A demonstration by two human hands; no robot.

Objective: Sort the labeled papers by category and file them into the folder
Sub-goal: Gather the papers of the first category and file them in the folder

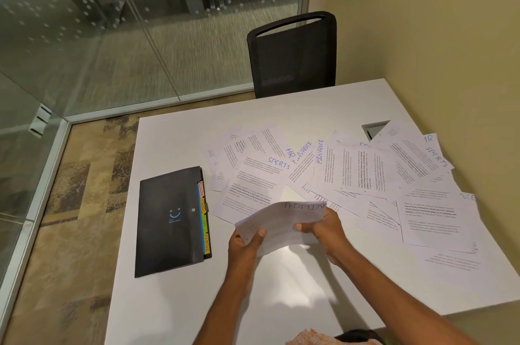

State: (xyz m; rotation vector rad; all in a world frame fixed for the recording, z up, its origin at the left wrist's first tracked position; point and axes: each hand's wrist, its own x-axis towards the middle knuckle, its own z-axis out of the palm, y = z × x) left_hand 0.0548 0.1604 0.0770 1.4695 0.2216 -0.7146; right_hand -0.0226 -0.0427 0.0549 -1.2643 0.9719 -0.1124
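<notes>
- A white bench (309, 302) with a small rectangular opening (375, 128) near its far right corner.
- A black mesh chair (292, 63) pushed up to the far edge.
- A glass wall (84, 35) with dot patterns on the left.
- Patterned carpet (70, 190).

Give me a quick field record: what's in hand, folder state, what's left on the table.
held: ADMIN paper, above the table
left hand: grips its lower left edge
right hand: grips its right edge
folder: black, closed, flat, left of the hands
tabs: ADMIN, FINANCE, SPORTS readable
loose papers: spread overlapping; SPORTS, HR, FINANCE labels visible
table: white
</notes>
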